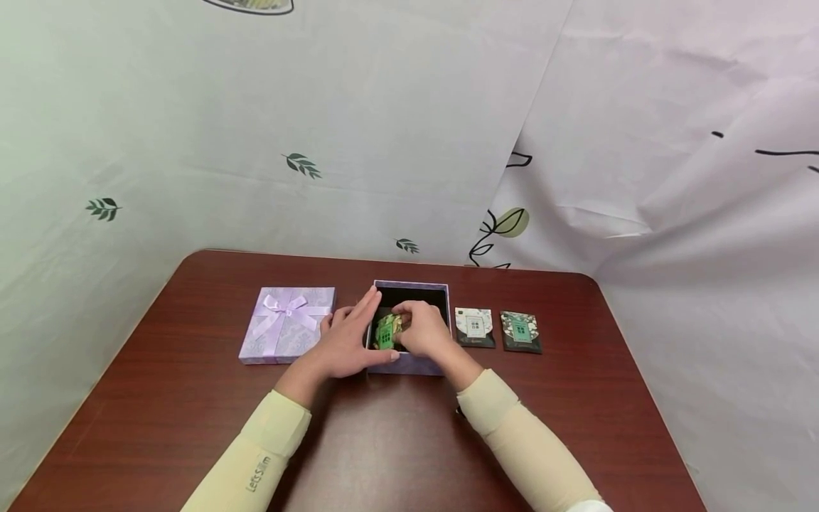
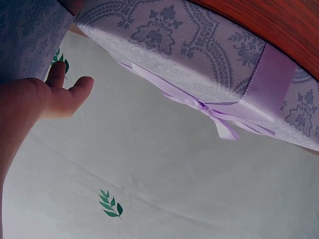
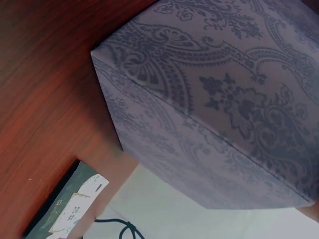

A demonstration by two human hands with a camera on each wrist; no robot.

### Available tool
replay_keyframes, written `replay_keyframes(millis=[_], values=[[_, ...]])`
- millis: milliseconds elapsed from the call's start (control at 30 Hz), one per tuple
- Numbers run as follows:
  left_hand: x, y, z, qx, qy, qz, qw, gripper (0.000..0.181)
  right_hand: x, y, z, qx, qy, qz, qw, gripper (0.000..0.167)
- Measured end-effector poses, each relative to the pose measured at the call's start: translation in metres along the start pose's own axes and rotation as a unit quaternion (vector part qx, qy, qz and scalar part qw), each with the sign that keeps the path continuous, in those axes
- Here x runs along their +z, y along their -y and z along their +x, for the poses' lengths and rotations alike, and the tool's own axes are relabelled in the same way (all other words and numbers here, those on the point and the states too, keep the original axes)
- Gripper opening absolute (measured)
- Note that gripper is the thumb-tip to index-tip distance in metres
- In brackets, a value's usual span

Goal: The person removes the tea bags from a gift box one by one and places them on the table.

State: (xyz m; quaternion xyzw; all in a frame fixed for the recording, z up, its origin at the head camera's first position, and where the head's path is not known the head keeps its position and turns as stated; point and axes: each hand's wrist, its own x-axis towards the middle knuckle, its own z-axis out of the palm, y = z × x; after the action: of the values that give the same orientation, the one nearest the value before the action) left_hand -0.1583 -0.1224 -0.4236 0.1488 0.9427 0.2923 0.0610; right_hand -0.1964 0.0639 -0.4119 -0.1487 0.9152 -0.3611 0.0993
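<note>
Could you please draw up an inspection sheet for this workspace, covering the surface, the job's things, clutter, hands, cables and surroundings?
Surface: dark red-brown table with visible wood grain.
Job's things: patterned box, open; lid with ribbon bow, lying to its left; green packet inside the box; white-and-black packet and green-and-black packet to its right.
Clutter: nothing seen.
Hands: left hand rests against the box's left side, fingers extended; right hand reaches inside, fingers curled beside the green packet, grip unclear.
Cables: nothing seen.
Surroundings: pale, creased backdrop with printed leaves.
</note>
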Motion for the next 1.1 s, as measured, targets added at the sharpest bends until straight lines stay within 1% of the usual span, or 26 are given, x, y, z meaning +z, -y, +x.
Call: replay_keyframes(millis=[133,333,500,667,800,967,1100], values=[[0.000,0.000,0.000,0.001,0.000,0.001,1.0000,0.114,-0.003,-0.003,-0.002,-0.009,-0.010,0.027,0.9996,0.042],[0.000,0.000,0.000,-0.004,0.005,-0.001,1.0000,0.115,-0.008,-0.007,-0.005,-0.013,-0.011,0.057,0.9982,0.042],[0.000,0.000,0.000,-0.004,0.004,0.002,1.0000,0.115,-0.013,-0.009,-0.007,-0.017,-0.004,0.076,0.9969,0.043],[0.000,0.000,0.000,-0.003,0.001,0.005,1.0000,0.115,-0.019,-0.008,-0.009,-0.019,-0.014,0.085,0.9961,0.042],[-0.001,0.000,0.000,-0.002,0.000,0.005,1.0000,0.115,-0.023,-0.009,-0.012,-0.016,-0.020,0.094,0.9952,0.042],[-0.001,0.000,0.000,-0.004,0.001,0.000,1.0000,0.115,-0.028,-0.011,-0.015,-0.009,-0.011,0.120,0.9927,0.043],[-0.001,0.000,0.000,-0.004,0.003,-0.001,1.0000,0.115,-0.033,-0.013,-0.017,-0.004,-0.014,0.137,0.9905,0.044]])
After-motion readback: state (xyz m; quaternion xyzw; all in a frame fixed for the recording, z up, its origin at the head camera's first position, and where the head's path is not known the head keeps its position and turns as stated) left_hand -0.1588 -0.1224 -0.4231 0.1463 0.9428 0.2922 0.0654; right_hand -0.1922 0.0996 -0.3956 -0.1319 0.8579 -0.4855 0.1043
